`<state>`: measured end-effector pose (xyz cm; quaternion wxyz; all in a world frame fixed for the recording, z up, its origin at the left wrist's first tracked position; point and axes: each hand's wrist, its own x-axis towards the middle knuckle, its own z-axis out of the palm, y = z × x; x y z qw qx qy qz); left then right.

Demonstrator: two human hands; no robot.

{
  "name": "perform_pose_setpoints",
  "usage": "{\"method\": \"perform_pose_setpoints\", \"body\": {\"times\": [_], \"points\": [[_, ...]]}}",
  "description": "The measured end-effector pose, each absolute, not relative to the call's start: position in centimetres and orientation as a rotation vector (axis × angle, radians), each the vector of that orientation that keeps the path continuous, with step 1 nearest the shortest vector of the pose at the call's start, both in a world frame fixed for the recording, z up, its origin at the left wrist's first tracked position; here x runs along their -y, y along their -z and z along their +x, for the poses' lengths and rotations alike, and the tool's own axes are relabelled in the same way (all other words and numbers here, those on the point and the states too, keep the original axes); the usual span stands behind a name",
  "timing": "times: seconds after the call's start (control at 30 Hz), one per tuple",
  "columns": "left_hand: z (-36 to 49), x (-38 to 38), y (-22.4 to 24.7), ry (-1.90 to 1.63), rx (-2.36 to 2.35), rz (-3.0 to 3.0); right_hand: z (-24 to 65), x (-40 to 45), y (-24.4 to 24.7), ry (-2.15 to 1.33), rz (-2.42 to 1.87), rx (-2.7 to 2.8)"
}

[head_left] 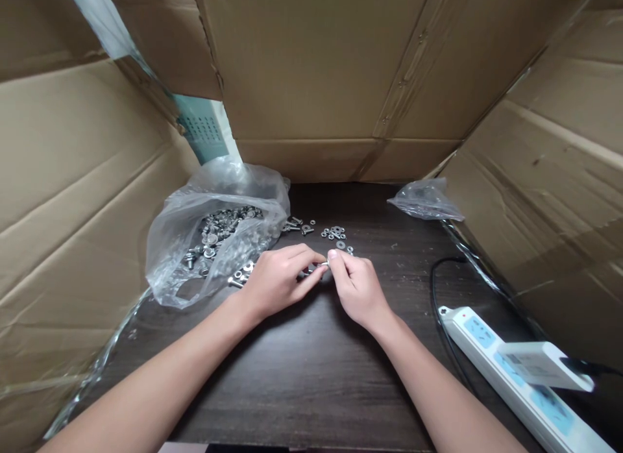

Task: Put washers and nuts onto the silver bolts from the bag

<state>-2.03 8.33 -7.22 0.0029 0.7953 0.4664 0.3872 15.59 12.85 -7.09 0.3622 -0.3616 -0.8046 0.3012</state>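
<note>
My left hand [280, 278] and my right hand [355, 284] meet over the dark table. Between their fingertips is a small metal bolt [324, 263], pinched from both sides; its right end is hidden by my right thumb and fingers. Whether a nut or washer sits on it I cannot tell. Just beyond the hands lie loose nuts and washers [335, 233] and a few bolts [293, 224]. More bolts and washers [238, 276] lie to the left of my left hand, partly covered by it.
A clear plastic bag [168, 229] full of bolts lies open at the left. Another plastic bag [426, 200] is at the back right. A white power strip [525, 401] with a plugged-in adapter and a black cable [432, 284] runs along the right. Cardboard walls [316, 70] surround the table [311, 388].
</note>
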Motion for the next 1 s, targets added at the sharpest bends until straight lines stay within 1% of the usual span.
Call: {"method": "perform_pose_setpoints", "body": {"times": [0.17,0.43,0.83,1.0], "points": [[-1.93,-8.29,7.19,-1.31,-1.441,2.455,15.42,-12.83,6.94,-0.809,-0.961,2.026],[-2.09,-8.3,6.85,-1.284,-1.442,2.479,15.69,-12.58,6.92,-0.769,-0.949,2.057],[-2.13,-8.37,7.07,-1.292,-1.434,2.442,15.65,-12.65,6.86,-0.852,-0.867,2.075],[-2.07,-8.34,7.01,-1.304,-1.427,2.457,15.56,-12.65,6.85,-0.874,-0.915,2.063]]}}
